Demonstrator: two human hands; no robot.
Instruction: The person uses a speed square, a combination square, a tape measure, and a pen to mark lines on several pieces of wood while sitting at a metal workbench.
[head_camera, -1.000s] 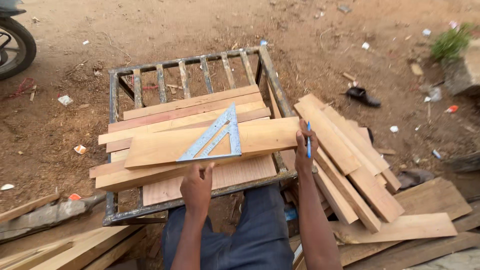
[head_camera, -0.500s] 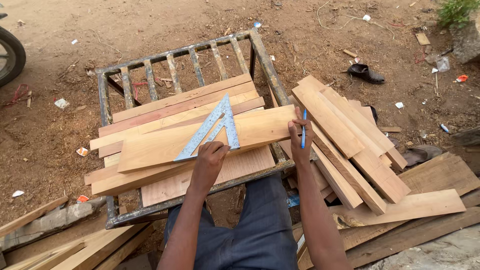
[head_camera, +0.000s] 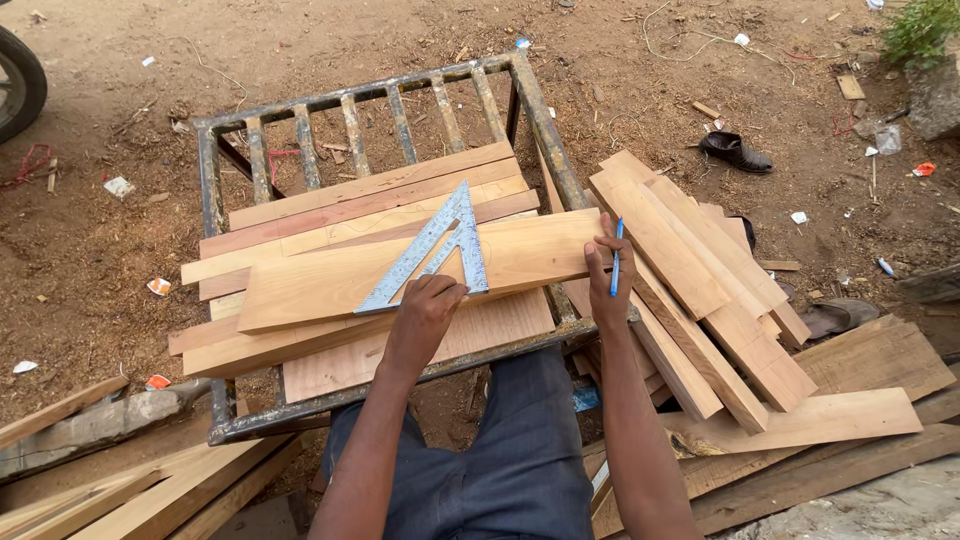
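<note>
My left hand (head_camera: 428, 305) presses its fingers down on the near edge of the metal triangular square (head_camera: 435, 253), which lies flat on the top plank (head_camera: 330, 280). My right hand (head_camera: 607, 280) grips the right end of that same plank, with a blue pen (head_camera: 617, 256) pinched upright between its fingers. The plank sits across a stack of boards (head_camera: 350, 205) resting on a rusty metal frame (head_camera: 215, 170) with bars. Just to the right of the frame, more planks (head_camera: 700, 290) lie heaped on the ground. Farther out I see sawdust-strewn dirt, a dark shoe (head_camera: 735, 152) and part of a tyre (head_camera: 22, 82) at the upper left.
</note>
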